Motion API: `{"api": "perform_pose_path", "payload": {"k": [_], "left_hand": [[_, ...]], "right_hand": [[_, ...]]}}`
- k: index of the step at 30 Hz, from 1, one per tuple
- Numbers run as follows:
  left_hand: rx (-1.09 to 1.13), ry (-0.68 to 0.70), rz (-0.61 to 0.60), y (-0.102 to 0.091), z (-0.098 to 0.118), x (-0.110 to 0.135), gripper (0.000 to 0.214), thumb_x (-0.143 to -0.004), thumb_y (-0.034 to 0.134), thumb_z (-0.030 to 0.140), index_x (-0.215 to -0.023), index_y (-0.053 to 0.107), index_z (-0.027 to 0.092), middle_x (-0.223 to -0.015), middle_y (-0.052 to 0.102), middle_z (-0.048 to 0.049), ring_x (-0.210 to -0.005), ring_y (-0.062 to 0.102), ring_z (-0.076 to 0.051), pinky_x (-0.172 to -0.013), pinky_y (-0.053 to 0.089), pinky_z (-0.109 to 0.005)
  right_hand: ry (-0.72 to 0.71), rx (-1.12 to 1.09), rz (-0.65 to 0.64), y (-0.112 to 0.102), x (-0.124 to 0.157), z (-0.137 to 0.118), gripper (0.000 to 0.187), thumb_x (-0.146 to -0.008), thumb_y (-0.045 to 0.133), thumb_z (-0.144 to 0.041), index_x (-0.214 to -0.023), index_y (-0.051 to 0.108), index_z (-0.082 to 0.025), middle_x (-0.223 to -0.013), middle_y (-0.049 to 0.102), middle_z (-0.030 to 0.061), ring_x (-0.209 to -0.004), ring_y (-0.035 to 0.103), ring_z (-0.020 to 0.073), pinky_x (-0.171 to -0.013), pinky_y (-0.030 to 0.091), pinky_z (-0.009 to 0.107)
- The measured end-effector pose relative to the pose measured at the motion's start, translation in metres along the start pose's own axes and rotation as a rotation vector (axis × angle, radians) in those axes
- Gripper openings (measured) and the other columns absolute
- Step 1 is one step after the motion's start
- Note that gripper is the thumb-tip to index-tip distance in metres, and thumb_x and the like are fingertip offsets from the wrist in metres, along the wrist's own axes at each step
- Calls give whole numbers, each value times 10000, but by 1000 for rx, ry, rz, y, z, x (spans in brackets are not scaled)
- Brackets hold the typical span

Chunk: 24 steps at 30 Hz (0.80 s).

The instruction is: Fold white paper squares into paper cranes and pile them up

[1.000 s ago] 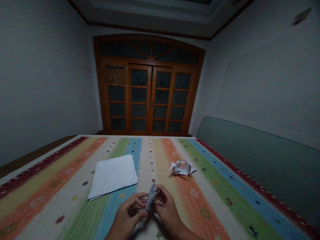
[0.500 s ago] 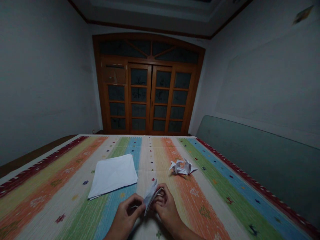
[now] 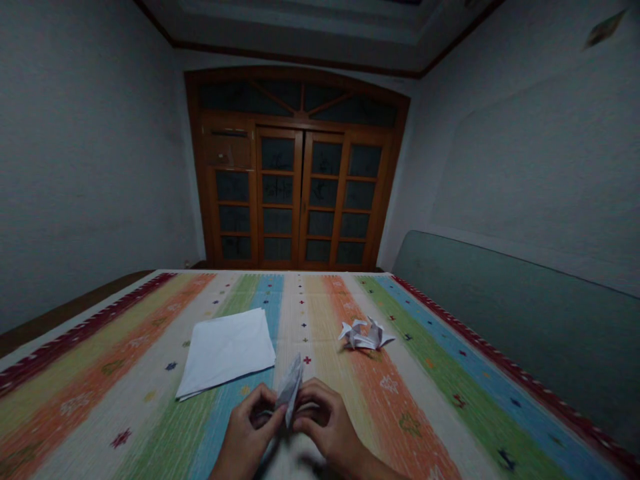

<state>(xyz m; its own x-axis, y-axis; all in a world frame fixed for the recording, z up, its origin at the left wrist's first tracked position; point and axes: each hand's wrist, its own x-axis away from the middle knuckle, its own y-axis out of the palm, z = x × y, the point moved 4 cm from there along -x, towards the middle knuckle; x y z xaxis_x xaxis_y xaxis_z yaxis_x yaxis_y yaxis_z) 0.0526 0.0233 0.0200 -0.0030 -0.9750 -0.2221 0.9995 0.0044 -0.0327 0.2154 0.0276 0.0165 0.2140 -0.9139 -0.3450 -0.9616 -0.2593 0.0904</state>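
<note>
Between my two hands, above the near part of the table, stands a small piece of folded paper [image 3: 291, 387], narrow and pointed at the top. My left hand [image 3: 253, 421] pinches its lower left side between thumb and fingers. On the other side, my right hand [image 3: 325, 417] has its fingers curled, with thumb and fingertips at the paper's right edge. Folded paper cranes [image 3: 367, 335] sit farther off to the right, close together. A stack of white paper sheets [image 3: 227, 350] lies to the left, beyond my left hand.
A striped, patterned tablecloth [image 3: 160, 360] covers the table. Along the right side runs a pale green panel [image 3: 500, 307]. Wooden doors with glass panes [image 3: 303, 193] stand behind the table's far edge, between pale walls.
The folded paper has shifted slightly left and stands more upright. My right hand has moved a little left, and its fingers have changed their hold at the paper's right side.
</note>
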Motion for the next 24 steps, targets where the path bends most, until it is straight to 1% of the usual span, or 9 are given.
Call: {"api": "perform_pose_path", "payload": {"k": [2, 3, 6, 8, 11, 15, 18, 21, 24], "left_hand": [[-3, 11, 6, 0, 1, 1, 483, -656, 869, 603, -624, 609, 197, -642, 587, 20, -637, 608, -194, -595, 532, -255], [-2, 16, 3, 1, 1, 1, 481, -658, 869, 599, -627, 604, 199, -648, 583, 22, -640, 606, -193, -594, 532, -253], [5, 11, -22, 2, 1, 2, 454, -671, 872, 569, -634, 613, 198, -653, 595, 20, -646, 609, -193, -611, 535, -257], [12, -8, -43, 2, -1, 1, 440, -670, 876, 553, -626, 623, 196, -634, 610, 18, -632, 609, -194, -611, 527, -262], [22, -29, -62, 2, -4, 1, 423, -673, 874, 532, -616, 624, 196, -621, 625, 14, -627, 609, -197, -605, 512, -263], [11, -4, -81, 2, -6, 3, 371, -735, 837, 501, -662, 639, 196, -653, 642, 7, -648, 616, -198, -625, 521, -263], [-41, 43, -93, 2, -6, 4, 307, -787, 806, 467, -745, 675, 193, -710, 666, -6, -694, 640, -207, -643, 530, -260], [-78, 90, -72, 1, -6, 5, 268, -822, 786, 449, -828, 683, 202, -753, 680, -8, -718, 663, -212, -656, 547, -260], [-91, 116, -37, 0, -5, 6, 282, -835, 781, 465, -899, 665, 217, -794, 700, -14, -750, 697, -226, -680, 576, -269]], "right_hand": [[21, 12, 16, 2, 1, 2, 280, -664, 919, -319, -827, 734, -188, -899, 652, 37, -823, 676, 219, -696, 571, 302], [13, 36, 23, 2, 2, 2, 294, -661, 925, -322, -833, 730, -186, -897, 656, 37, -820, 674, 219, -689, 568, 297], [-50, 142, 44, 0, 2, 2, 221, -757, 860, -348, -837, 744, -177, -860, 678, 52, -796, 660, 214, -674, 546, 287], [-85, 213, 62, -3, 2, 0, 176, -819, 802, -347, -800, 759, -177, -797, 688, 54, -765, 653, 211, -692, 532, 294], [-97, 270, 92, -7, 2, -1, 155, -830, 770, -303, -732, 767, -183, -739, 698, 56, -737, 658, 215, -699, 512, 300], [-81, 287, 121, -9, 3, -2, 86, -802, 753, -228, -734, 769, -179, -747, 715, 62, -737, 675, 220, -664, 497, 285], [-48, 251, 137, -8, 3, 1, 43, -781, 758, -220, -779, 756, -177, -758, 725, 56, -729, 682, 217, -653, 509, 280], [-21, 219, 155, -7, 4, 4, 101, -772, 766, -223, -850, 717, -181, -775, 723, 43, -722, 685, 209, -648, 522, 272], [-46, 226, 148, -4, 5, 4, 141, -791, 752, -226, -893, 662, -186, -812, 697, 37, -730, 678, 199, -647, 525, 265]]}}
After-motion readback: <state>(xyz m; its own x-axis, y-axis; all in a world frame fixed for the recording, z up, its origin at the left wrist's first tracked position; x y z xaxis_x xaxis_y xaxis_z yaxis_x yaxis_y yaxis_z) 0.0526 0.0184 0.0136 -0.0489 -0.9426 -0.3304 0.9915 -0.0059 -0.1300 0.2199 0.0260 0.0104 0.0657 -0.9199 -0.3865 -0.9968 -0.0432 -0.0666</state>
